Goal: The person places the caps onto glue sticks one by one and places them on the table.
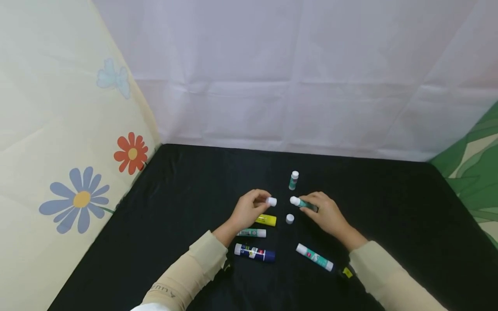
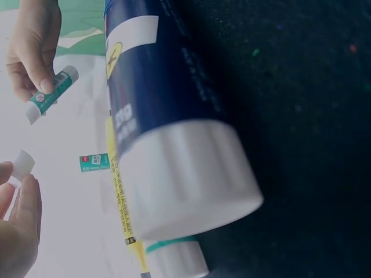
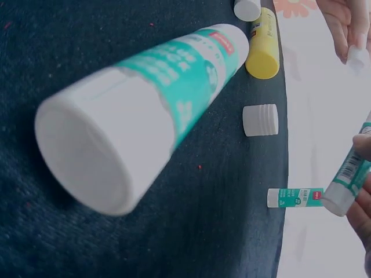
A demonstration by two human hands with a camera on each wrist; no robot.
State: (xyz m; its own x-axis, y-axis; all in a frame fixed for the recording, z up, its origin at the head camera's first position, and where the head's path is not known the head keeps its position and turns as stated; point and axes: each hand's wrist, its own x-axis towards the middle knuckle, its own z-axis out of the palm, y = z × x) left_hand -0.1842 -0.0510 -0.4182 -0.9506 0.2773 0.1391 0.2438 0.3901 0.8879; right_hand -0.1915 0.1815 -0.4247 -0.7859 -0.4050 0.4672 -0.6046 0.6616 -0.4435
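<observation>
My left hand (image 1: 249,209) pinches a small white cap (image 1: 272,201) between thumb and fingers. Facing it, my right hand (image 1: 324,211) grips a teal-labelled glue stick (image 1: 304,203), its white end pointing left toward the cap with a gap between them. A loose white cap (image 1: 289,219) sits on the black cloth between and below the hands. Behind them a smaller teal glue stick (image 1: 293,180) stands upright. In the left wrist view the held glue stick (image 2: 52,94) is tilted above the table, and the pinched cap (image 2: 22,166) is partly covered by fingers.
Left of centre lie a yellow glue stick (image 1: 266,220), a teal glue stick (image 1: 253,233) and a dark blue glue stick (image 1: 254,252), near the left forearm. Another teal glue stick (image 1: 315,257) lies slanted beside the right forearm. A white cloth backdrop (image 1: 288,77) rises behind the black-covered table (image 1: 186,194).
</observation>
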